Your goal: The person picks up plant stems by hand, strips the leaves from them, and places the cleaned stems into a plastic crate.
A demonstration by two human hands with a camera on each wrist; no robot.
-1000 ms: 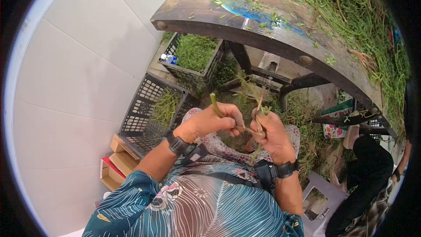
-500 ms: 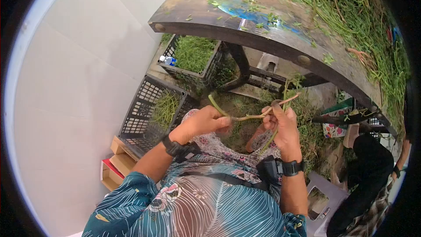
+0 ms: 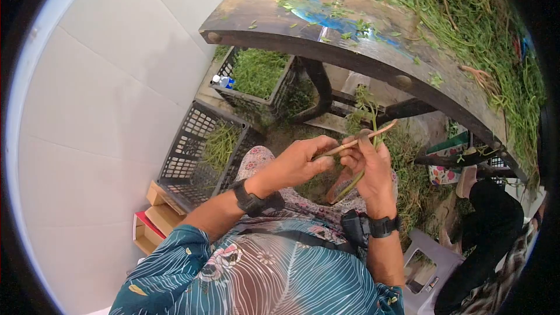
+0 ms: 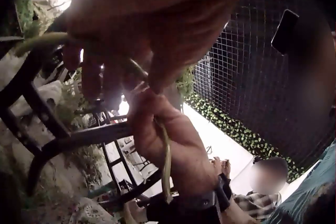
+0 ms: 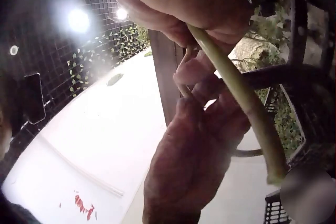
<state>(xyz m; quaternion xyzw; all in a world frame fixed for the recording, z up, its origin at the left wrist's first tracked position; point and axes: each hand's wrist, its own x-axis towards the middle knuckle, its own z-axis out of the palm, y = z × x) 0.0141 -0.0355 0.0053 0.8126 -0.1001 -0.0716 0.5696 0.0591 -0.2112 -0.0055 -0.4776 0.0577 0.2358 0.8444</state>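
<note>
My left hand (image 3: 297,162) pinches a pale brown plant stem (image 3: 382,129) between thumb and fingers. The stem slants up through my right hand (image 3: 373,169), its bare tip poking out past the thumb. My right hand also grips a green stem, whose thick cut end (image 5: 241,90) hangs below the palm and whose leafy top (image 3: 364,100) stands above the fingers. In the left wrist view a curved stem end (image 4: 44,41) sticks out beyond my left hand. The fingertips of both hands are close together over my lap.
A black crate (image 3: 195,118) with green stems stands left, and another crate (image 3: 259,98) full of greens is beyond it. A wooden table (image 3: 326,41) bears a large heap of plants (image 3: 466,29). Another person's dark-clad leg (image 3: 496,216) is by a grey stool (image 3: 423,291).
The hands first drew apart with the pale stem stretched between them. My left hand has since moved right, back close to the right hand, and its green end no longer shows in the head view.
</note>
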